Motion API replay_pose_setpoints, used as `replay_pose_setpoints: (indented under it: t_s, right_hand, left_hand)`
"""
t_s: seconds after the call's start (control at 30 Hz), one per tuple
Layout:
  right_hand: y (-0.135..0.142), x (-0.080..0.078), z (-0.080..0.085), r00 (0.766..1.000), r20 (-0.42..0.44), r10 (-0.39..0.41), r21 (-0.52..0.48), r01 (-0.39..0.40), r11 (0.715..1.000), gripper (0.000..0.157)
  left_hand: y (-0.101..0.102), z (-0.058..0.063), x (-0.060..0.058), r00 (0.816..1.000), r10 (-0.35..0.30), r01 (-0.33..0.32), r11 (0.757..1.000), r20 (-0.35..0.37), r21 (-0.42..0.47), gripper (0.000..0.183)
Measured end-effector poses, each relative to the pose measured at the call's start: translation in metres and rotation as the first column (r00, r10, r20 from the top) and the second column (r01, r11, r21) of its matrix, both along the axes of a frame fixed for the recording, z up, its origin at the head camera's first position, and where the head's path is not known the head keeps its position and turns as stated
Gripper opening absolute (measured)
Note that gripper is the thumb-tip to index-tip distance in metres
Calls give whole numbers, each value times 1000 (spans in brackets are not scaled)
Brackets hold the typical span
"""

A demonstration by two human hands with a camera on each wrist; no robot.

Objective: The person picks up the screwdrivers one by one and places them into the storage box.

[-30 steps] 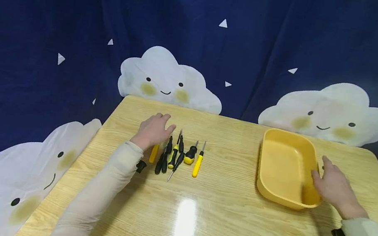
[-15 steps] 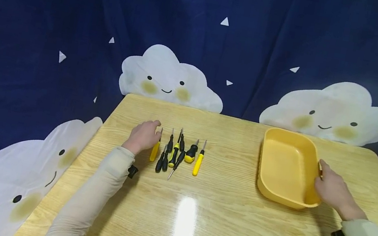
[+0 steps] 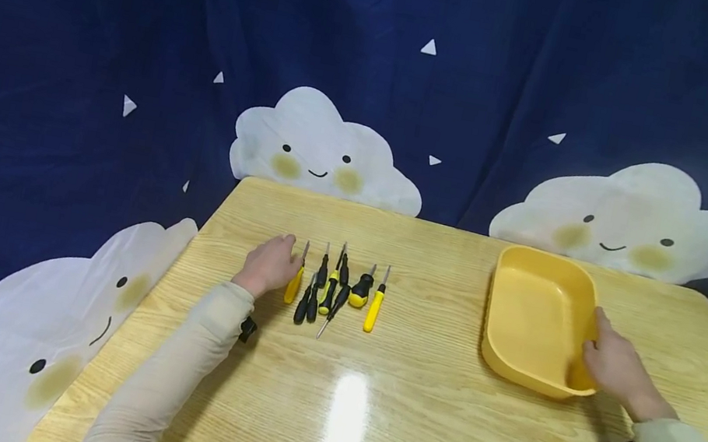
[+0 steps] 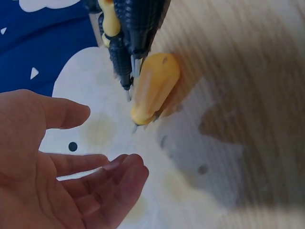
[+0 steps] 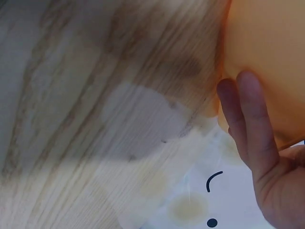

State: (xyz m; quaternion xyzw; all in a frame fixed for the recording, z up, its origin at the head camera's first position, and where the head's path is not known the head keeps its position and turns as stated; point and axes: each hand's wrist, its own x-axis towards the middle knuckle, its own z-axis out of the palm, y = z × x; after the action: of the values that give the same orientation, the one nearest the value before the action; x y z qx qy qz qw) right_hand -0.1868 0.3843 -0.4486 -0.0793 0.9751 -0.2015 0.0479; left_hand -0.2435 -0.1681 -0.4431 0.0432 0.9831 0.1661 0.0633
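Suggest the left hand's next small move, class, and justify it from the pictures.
Probably ease the left hand closer and pinch the nearest yellow-handled screwdriver: the left wrist view shows its fingers holding nothing, and that handle lies close by, at the left end of the cluster.

Passage between obstacles: screwdrivers [image 3: 327, 302] left, bin [image 3: 532, 316] right.
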Motion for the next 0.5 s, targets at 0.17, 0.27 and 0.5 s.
replay_pose_setpoints:
  t_s: [0.17,0.27,0.5]
  right_hand:
    - [-5,1,-3,1000,-14,-2,-10,2,1000,63]
    - [-9,3,-5,999,-39,8,-14,-9,1000,61]
    - [-17,8,-6,996,-78,32,-26,-34,999,61]
  left_hand:
    - [1,-6,1,999,36,-37,999,38,8,43]
    - [3,-9,2,997,41,-42,999,61,7,43]
    - [5,-13,2,995,32,-32,999,90,-1,47]
